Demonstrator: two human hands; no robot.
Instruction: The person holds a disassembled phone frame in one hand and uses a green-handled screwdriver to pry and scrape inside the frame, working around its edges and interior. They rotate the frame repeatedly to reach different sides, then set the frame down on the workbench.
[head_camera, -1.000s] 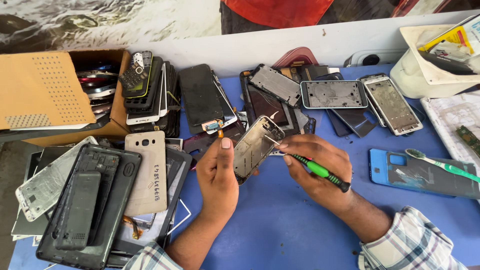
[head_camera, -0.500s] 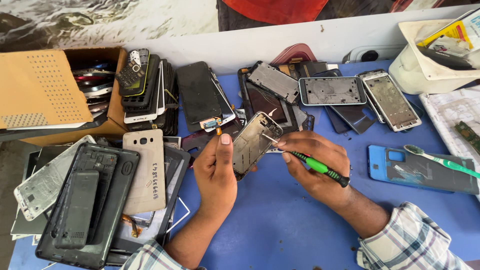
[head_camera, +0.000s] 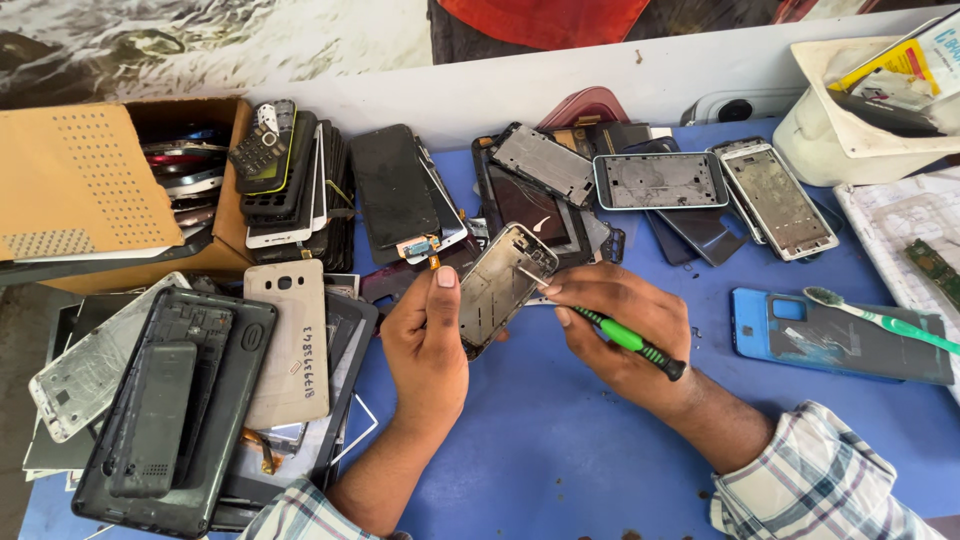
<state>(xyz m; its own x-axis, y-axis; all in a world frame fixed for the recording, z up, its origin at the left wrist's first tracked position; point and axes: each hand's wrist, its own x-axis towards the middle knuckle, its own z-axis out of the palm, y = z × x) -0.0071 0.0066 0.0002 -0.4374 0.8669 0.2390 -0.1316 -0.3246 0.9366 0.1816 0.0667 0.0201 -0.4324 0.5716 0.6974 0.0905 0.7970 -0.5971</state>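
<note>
My left hand (head_camera: 428, 345) holds a bare metal phone frame (head_camera: 503, 285) tilted up over the blue table (head_camera: 560, 450), thumb along its left edge. My right hand (head_camera: 625, 330) grips a screwdriver (head_camera: 630, 340) with a green and black handle. Its thin tip touches the upper part of the frame. Both of my sleeves are plaid.
Phone frames, screens and back covers lie in piles across the table. A cardboard box (head_camera: 90, 195) of parts sits at the far left, a white tub (head_camera: 860, 110) at the far right. A blue back cover (head_camera: 830, 335) carries a green toothbrush (head_camera: 880, 320). A circuit board (head_camera: 935, 270) lies on paper.
My hands and the frame have stayed nearly in place. The screwdriver tip has shifted slightly on the frame's upper part.
</note>
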